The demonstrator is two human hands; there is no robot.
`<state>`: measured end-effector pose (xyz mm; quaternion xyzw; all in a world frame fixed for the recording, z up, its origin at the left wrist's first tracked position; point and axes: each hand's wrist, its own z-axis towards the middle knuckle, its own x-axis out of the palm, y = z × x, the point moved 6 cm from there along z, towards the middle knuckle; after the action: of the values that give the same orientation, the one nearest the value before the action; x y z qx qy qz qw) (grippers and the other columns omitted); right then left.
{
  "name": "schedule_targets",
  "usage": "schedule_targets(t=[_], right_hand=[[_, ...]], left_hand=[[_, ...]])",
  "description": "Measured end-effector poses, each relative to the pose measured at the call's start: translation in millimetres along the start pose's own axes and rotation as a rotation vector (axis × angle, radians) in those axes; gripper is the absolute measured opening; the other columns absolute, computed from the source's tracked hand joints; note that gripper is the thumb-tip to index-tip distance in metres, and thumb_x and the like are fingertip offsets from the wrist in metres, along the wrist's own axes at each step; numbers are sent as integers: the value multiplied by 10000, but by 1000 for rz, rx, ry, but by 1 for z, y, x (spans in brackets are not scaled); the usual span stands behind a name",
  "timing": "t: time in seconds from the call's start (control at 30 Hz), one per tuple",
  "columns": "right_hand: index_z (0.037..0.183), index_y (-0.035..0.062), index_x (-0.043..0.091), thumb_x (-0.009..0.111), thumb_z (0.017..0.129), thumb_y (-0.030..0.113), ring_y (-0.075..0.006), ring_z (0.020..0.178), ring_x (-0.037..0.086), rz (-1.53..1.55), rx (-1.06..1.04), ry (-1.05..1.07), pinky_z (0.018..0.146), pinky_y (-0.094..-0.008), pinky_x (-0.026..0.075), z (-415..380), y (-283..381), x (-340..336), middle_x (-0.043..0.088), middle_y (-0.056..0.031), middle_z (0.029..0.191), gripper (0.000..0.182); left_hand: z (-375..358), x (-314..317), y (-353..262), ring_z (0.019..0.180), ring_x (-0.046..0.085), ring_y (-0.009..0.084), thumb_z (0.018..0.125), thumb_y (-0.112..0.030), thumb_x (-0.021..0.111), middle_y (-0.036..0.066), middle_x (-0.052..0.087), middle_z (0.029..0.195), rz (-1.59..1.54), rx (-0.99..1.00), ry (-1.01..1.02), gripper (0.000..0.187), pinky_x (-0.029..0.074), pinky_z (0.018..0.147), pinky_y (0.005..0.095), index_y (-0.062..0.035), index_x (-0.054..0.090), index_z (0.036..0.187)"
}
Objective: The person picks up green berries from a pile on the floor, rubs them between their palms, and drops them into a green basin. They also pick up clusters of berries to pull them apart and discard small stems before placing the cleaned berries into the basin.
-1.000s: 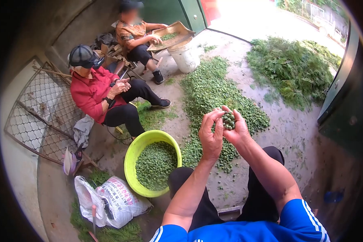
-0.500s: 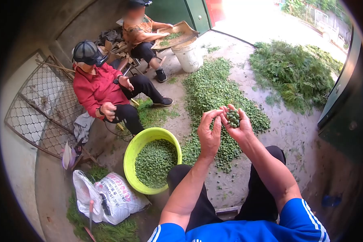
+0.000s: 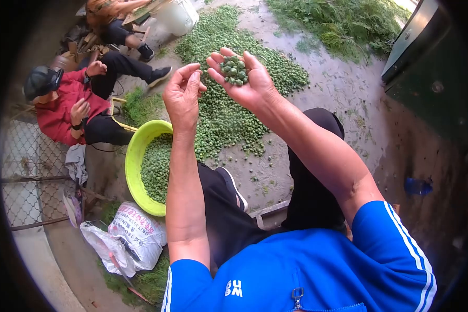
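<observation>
My right hand (image 3: 249, 83) is held palm up and cupped, with a small heap of knobbly green cones (image 3: 234, 70) in it. Just left of it, my left hand (image 3: 184, 99) is raised with its thumb and fingertips drawn together in a pinch. Anything between those fingertips is too small to make out. Below and beyond both hands, a big pile of the same green cones (image 3: 281, 73) spreads over the concrete floor. To the left of my left forearm stands a yellow-green tub (image 3: 134, 164), holding many cones; my forearm overlaps its right side.
A person in a red top (image 3: 62, 117) sits at the left; another, partly cut off, sits beside a white bucket (image 3: 179, 18). Cut green branches (image 3: 338, 23) lie at the upper right, near a dark green door (image 3: 431, 78). A white woven sack (image 3: 135, 234) rests below the tub.
My hands have drawn apart, the left fingers coming away from the right palm. The view has tilted down and turned right, so everything sits further left and higher.
</observation>
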<state>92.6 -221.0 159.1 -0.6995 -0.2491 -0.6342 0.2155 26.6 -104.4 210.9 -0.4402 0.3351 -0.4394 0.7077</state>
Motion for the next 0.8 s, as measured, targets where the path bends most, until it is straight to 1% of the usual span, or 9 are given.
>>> schedule_targets(t=[0.2, 0.33, 0.37, 0.4, 0.43, 0.53, 0.57, 0.6, 0.8], right_hand=[[1227, -5, 505, 272, 1014, 379, -324, 1101, 560, 14, 66, 7, 973, -462, 466, 0, -8, 0, 582, -187, 1155, 497], [1203, 29, 558, 296, 1009, 381, -257, 967, 596, -26, 97, 30, 846, -411, 505, 9, -10, -8, 615, -142, 1115, 480], [1145, 42, 571, 361, 999, 350, -235, 948, 588, -130, 19, -70, 852, -408, 498, 3, -8, -5, 621, -124, 1064, 401], [1084, 59, 563, 441, 978, 303, -224, 977, 572, -142, -15, -198, 875, -410, 487, -2, -8, -11, 608, -108, 1041, 293], [1044, 68, 542, 491, 960, 270, -227, 1010, 557, -19, 73, -81, 902, -415, 475, 9, -9, -20, 588, -102, 1058, 224], [1126, 23, 534, 464, 965, 288, -262, 1086, 548, -62, 148, -84, 995, -422, 436, 12, -11, -30, 584, -132, 1104, 318], [1167, 18, 512, 448, 973, 314, -284, 1130, 524, 9, 258, 154, 1018, -440, 415, 18, -9, -35, 559, -146, 1170, 359], [1201, 13, 491, 444, 976, 319, -299, 1159, 504, -85, 234, 38, 1040, -451, 392, 10, -12, -30, 536, -166, 1205, 383], [1230, 16, 476, 440, 979, 320, -303, 1180, 493, -57, 261, -10, 1051, -459, 381, 14, -20, -31, 529, -165, 1213, 396]], left_hand=[[-2, 14, -13, 712, 559, 34, 905, -76, 622, 9, 660, 927, 58, 95, -1, 180, 445, 623, 185, -6, 638, 1070], [-1, 23, -12, 825, 598, 74, 888, 1, 596, 51, 648, 1039, 105, 145, 54, 233, 509, 732, 218, -11, 596, 1121], [-3, 25, -17, 862, 598, 93, 852, 19, 619, 73, 629, 1072, 167, 164, 77, 277, 520, 773, 243, -22, 590, 1124], [-1, 25, -13, 878, 590, 117, 815, 18, 653, 72, 610, 1065, 195, 306, 68, 317, 521, 769, 260, -33, 595, 1123], [-2, 26, -20, 909, 583, 138, 777, 25, 674, 70, 598, 1061, 253, 293, 68, 335, 518, 766, 271, -34, 606, 1100], [-8, 21, -24, 969, 595, 292, 735, -148, 718, 128, 566, 1087, 438, 237, 38, 417, 504, 836, 365, -42, 608, 1123], [-11, 20, -24, 976, 603, 293, 756, -192, 700, 127, 563, 1109, 477, 232, 41, 414, 504, 839, 365, -43, 606, 1131], [-12, 19, -24, 964, 610, 286, 768, -219, 687, 124, 552, 1118, 479, 175, 67, 429, 511, 836, 362, -46, 596, 1150], [-13, 14, -20, 961, 614, 286, 768, -212, 680, 113, 535, 1125, 538, 226, 64, 438, 522, 839, 376, -49, 578, 1162]])
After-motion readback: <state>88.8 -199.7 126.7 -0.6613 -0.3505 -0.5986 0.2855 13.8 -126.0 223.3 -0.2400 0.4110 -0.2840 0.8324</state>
